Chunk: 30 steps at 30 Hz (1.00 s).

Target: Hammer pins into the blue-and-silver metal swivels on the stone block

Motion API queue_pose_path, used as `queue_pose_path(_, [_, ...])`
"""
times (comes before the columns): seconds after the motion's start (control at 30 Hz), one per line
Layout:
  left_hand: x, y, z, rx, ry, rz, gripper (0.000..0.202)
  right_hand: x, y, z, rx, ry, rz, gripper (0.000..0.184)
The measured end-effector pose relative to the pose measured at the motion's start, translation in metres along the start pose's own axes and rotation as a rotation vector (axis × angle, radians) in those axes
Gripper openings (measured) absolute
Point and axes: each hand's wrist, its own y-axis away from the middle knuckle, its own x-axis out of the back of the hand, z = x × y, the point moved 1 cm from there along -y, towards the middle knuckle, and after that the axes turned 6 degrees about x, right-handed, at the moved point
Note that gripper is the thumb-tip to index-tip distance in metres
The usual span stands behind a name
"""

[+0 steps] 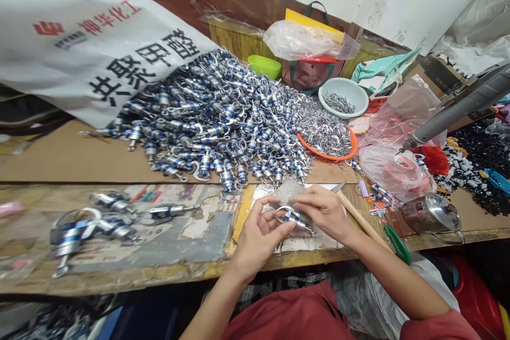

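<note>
My left hand (258, 234) is closed, its thumb and fingers around a blue-and-silver metal piece with a curved pale ring (294, 218). The piece's thin end points to the lower right. Just to the right of it, my right hand (324, 212) has its fingertips pinched together near the ring; what they grip, if anything, is hidden. Behind the fingertips lies a cloudy clear lump (287, 191) on a white work surface (319, 240). Several similar metal pieces (113, 227) lie apart on the bench at the left, blurred.
A big heap of blue-and-silver pieces (215, 122) fills the back, partly under a white sack (79, 58). Small metal parts fill an orange-rimmed tray (354, 143) and a pale bowl (324, 96). A wooden stick (362, 218), lidded metal pot (432, 212) and grey tool (446, 111) stand right.
</note>
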Motion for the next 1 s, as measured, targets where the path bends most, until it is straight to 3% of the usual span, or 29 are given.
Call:
queue_pose_path(0.1, [0.001, -0.002, -0.002, 0.023, -0.001, 0.018, 0.052, 0.031, 0.029, 0.016, -0.186, 0.157, 0.177, 0.02])
queue_pose_path(0.17, [0.001, -0.003, -0.002, 0.027, -0.001, 0.019, 0.053, 0.05, 0.052, 0.034, -0.3, 0.397, 0.024, 0.035])
queue_pose_path(0.23, [0.001, -0.003, -0.001, 0.024, 0.0, 0.023, 0.053, 0.063, 0.073, 0.051, -0.385, 0.512, -0.163, 0.037])
queue_pose_path(0.33, [0.0, -0.001, 0.0, 0.009, -0.004, 0.026, 0.051, 0.068, 0.087, 0.054, -0.448, 0.475, -0.21, 0.027])
queue_pose_path(0.43, [0.0, -0.001, -0.002, -0.015, -0.006, 0.032, 0.05, 0.065, 0.077, 0.023, -0.287, 0.395, -0.094, 0.029])
queue_pose_path(0.53, [0.0, -0.002, -0.002, -0.032, 0.009, 0.03, 0.051, 0.059, 0.056, -0.014, -0.049, 0.328, -0.183, 0.041])
queue_pose_path(0.63, [-0.001, -0.002, -0.001, -0.031, 0.021, 0.02, 0.05, 0.055, 0.041, -0.033, 0.09, 0.303, -0.192, 0.049])
queue_pose_path(0.7, [0.0, -0.002, 0.0, -0.034, 0.018, 0.011, 0.049, 0.052, 0.038, -0.034, 0.11, 0.329, -0.194, 0.05])
queue_pose_path(0.8, [0.002, -0.003, -0.001, -0.037, 0.01, -0.001, 0.048, 0.047, 0.041, -0.029, 0.058, 0.411, -0.322, 0.047])
queue_pose_path(1.0, [-0.003, -0.003, 0.0, -0.028, -0.011, 0.031, 0.051, 0.043, 0.047, -0.022, -0.031, 0.337, -0.304, 0.043])
